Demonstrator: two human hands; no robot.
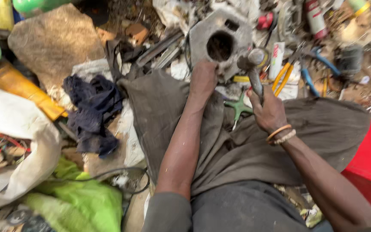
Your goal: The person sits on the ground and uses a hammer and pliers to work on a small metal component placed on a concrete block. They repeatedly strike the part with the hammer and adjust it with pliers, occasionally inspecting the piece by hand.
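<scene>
Amid the scrap on the ground, the left hand [202,79] presses down on the grey metal casting [220,41], steadying it, while the right hand [269,111] grips a raised hammer [254,64].

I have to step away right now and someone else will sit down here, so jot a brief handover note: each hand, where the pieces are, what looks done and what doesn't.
Left hand: pressed on the lower edge of the grey metal housing, steadying it on the ground.
Right hand: fingers closed around the handle of a hammer, its head raised beside the housing's right edge.
Nearby: a green cross-shaped tool lies between the hands; orange-handled pliers and blue-handled pliers lie to the right.
Done: housing held in place, hammer in hand.
Left: the housing looks still in one piece; whether it has been struck cannot be told.
</scene>
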